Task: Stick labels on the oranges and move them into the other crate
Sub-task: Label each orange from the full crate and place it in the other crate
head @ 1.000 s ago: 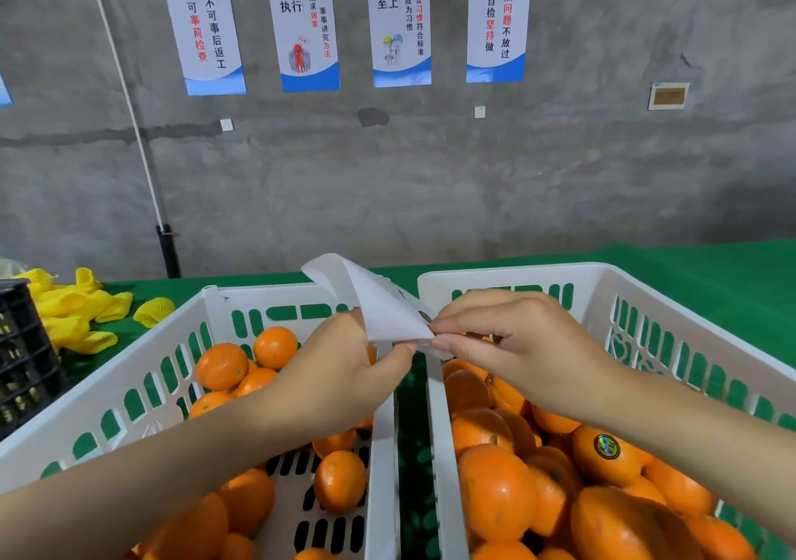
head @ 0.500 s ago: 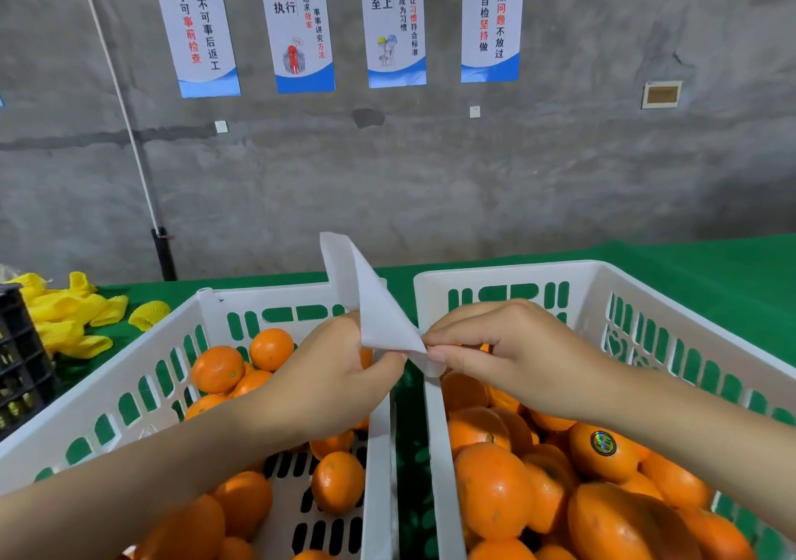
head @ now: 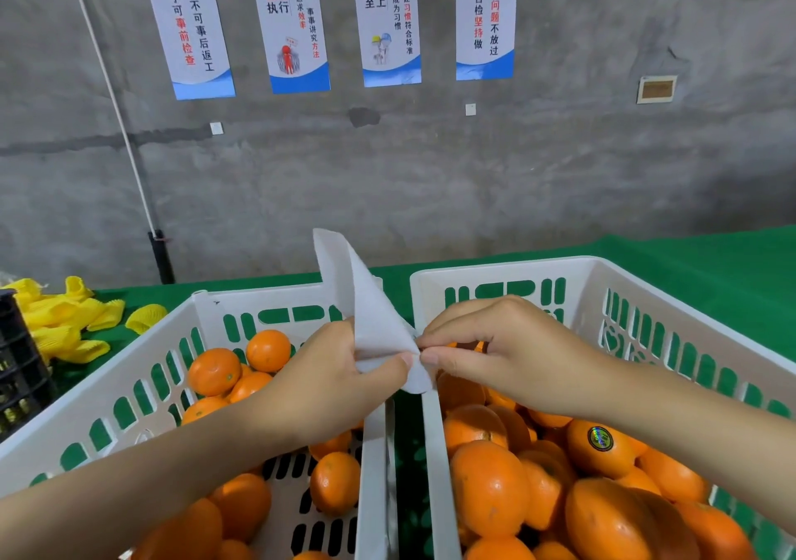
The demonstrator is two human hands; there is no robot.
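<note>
A person's two bare hands meet above the gap between two white plastic crates on a green-covered bench (head: 710, 258). The left hand (head: 327, 387) has its grip closed on a white paper sheet (head: 366, 314), with the thumb pressing the sheet against the curled fingers. The sheet stands up and curls over at the top. The right hand (head: 512, 357) has a narrow grip, thumb and forefinger pinching the sheet's lower corner. Whether a label is lifting there is too small to tell.

The left crate (head: 86, 391) holds loose oranges (head: 214, 371) with no labels visible. The right crate (head: 495, 266) is fuller, and one labelled orange (head: 598, 445) near its middle shows a round dark label (head: 600, 438). That suggests the right crate is the destination.

The sheet looks light, thin and floppy, so it probably needs one hand to steady it. A label is likely flimsy and tacky — best lifted by its very edge with the fingertips so it does not fold onto itself. The oranges look firm, round and smooth-skinned with some weight, better cupped in the whole hand than pinched, and set down rather than dropped.

Yellow foam nets (head: 64, 314) lie at the far left of the bench.
</note>
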